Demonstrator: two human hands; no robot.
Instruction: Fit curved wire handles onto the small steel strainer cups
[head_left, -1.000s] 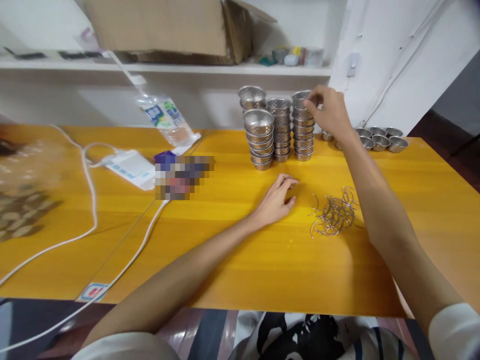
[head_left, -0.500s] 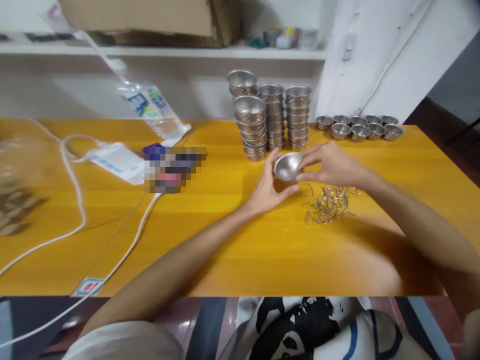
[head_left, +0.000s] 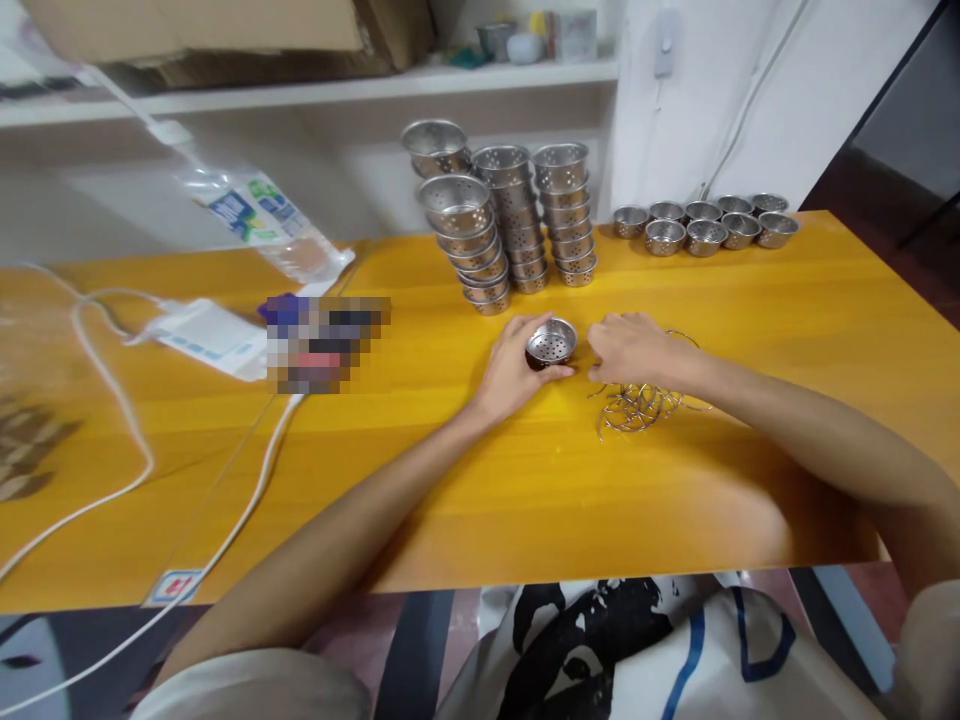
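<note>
My left hand [head_left: 511, 372] grips a small perforated metal cup [head_left: 551, 342], held on the yellow table [head_left: 525, 480] with its holed bottom facing up. My right hand [head_left: 634, 350] rests just to the right of it, fingers curled down over a tangled pile of thin metal wire rings [head_left: 637, 405]; whether it has hold of a ring is hidden. Behind the hands stand three stacks of the same perforated cups [head_left: 517, 215].
A row of single metal cups [head_left: 705, 222] sits at the back right. To the left lie a plastic water bottle [head_left: 255, 220], a white power strip [head_left: 206, 335] with its cable [head_left: 112, 420] and a blurred package [head_left: 322, 340]. A shelf with a cardboard box [head_left: 202, 30] runs behind.
My right hand took a cup from the top of a stack, brought it down to my left hand, then let go and moved onto the wire rings. The cup is now turned bottom up.
</note>
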